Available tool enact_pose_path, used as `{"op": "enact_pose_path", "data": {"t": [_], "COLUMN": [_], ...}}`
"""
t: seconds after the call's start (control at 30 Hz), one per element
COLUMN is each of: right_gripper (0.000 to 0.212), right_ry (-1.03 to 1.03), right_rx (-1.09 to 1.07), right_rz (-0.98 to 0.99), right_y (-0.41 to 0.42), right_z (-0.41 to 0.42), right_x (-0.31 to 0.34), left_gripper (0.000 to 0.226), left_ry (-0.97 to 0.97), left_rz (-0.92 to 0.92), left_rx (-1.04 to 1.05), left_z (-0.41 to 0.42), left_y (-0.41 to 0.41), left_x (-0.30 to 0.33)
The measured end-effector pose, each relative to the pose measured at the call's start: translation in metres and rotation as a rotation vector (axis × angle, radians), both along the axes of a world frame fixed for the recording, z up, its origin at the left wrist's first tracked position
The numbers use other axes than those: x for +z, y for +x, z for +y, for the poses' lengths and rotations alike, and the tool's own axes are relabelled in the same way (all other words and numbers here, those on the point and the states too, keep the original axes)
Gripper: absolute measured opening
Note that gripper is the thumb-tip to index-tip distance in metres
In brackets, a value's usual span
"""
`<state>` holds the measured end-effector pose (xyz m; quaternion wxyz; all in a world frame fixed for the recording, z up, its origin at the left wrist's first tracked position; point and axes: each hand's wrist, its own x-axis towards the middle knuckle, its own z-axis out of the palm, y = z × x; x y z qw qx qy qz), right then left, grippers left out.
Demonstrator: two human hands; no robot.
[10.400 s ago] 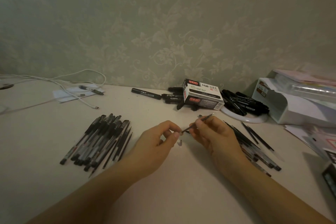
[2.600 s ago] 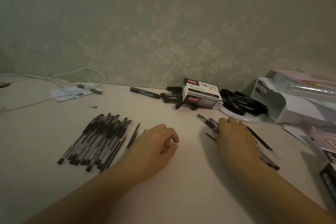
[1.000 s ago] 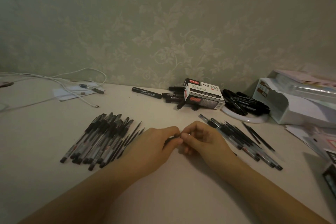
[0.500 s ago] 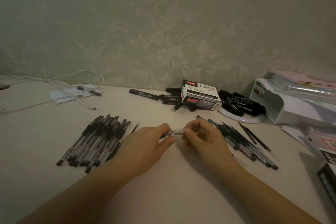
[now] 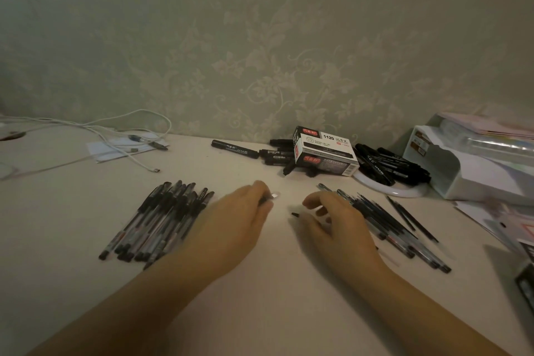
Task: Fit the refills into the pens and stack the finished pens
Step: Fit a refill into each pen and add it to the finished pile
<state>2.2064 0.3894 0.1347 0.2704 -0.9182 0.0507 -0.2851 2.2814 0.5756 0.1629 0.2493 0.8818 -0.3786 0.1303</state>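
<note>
Over a pale table [image 5: 260, 292], the left hand [image 5: 231, 228] pinches a pen [image 5: 270, 198] between thumb and fingertips, its clear tip poking out. The right hand [image 5: 338, 225], blurred, hovers with fingers loosely curled, a small dark piece [image 5: 295, 214] at its thumb; whether it grips that piece is unclear. A stack of pens [image 5: 156, 225] lies left, loose pens and refills [image 5: 398, 228] right, a marker box [image 5: 325, 154] behind.

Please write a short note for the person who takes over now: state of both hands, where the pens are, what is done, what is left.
Left hand: grip shut on a pen, clear tip showing.
Right hand: holds a small black piece; blurred, so grip unclear.
Done: finished pens stacked at left on the table.
Left: unfinished pens and refills at right.
</note>
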Motion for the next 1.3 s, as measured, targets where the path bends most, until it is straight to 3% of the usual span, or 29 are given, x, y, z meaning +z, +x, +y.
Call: {"op": "enact_pose_path", "data": {"t": [0.13,0.3,0.43,0.7,0.8,1.07,1.3], "right_gripper": [0.025,0.025,0.038,0.042,0.040,0.034,0.031], "right_ry": [0.270,0.306,0.403,0.409,0.381,0.360,0.348], "right_rx": [0.207,0.285,0.309,0.343,0.329,0.329,0.346], "right_rz": [-0.004,0.114,0.113,0.117,0.131,0.101,0.118], "right_y": [-0.005,-0.004,-0.002,-0.003,-0.003,-0.002,-0.003], "right_z": [0.011,0.011,0.009,0.008,0.007,0.005,0.005], "right_x": [0.009,0.006,0.005,0.006,0.006,0.004,0.005], "left_gripper": [0.009,0.008,0.013,0.010,0.019,0.015,0.022], "left_ry": [0.038,-0.020,-0.015,-0.033,-0.084,-0.097,-0.043], "left_rz": [0.110,0.190,0.168,0.273,0.307,0.190,0.260], "left_rx": [-0.159,-0.251,-0.245,-0.293,-0.306,-0.295,-0.288], "left_z": [-0.011,-0.012,-0.014,-0.010,-0.010,-0.011,-0.008], "left_y": [-0.016,-0.016,-0.015,-0.012,-0.011,-0.004,-0.003], "left_x": [-0.009,-0.009,-0.009,-0.010,-0.013,-0.011,-0.010]}}
